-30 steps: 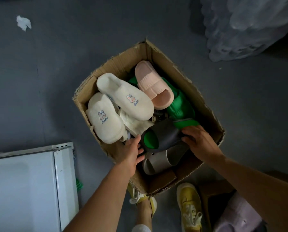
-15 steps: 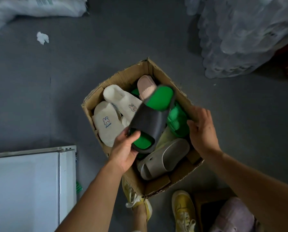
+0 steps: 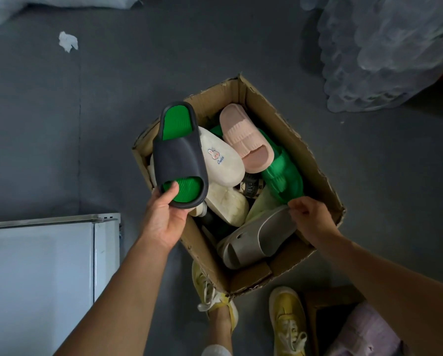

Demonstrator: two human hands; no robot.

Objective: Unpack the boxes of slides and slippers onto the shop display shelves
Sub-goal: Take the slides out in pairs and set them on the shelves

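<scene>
An open cardboard box [image 3: 315,160] stands on the grey floor, full of mixed footwear. My left hand [image 3: 164,214] grips the toe end of a dark grey slide with a green footbed [image 3: 179,155], held above the box's left edge. My right hand [image 3: 310,219] is down at the box's near right side, its fingers pinching the heel edge of a grey-beige slide [image 3: 256,237]. Inside lie a cream slipper with a rabbit print [image 3: 223,160], a pink slide [image 3: 246,140], a green slide [image 3: 282,176] and another cream slipper [image 3: 228,204].
A white shelf panel [image 3: 40,273] lies at the lower left. Clear plastic-wrapped bundles [image 3: 385,47] fill the upper right. A paper scrap [image 3: 67,41] lies on the floor. My yellow shoes [image 3: 287,322] stand just below the box, beside a pale purple item [image 3: 364,332].
My left hand has lifted the dark grey and green slide out of the box and swung it leftwards. My right hand has dropped from the box wall onto the grey-beige slide.
</scene>
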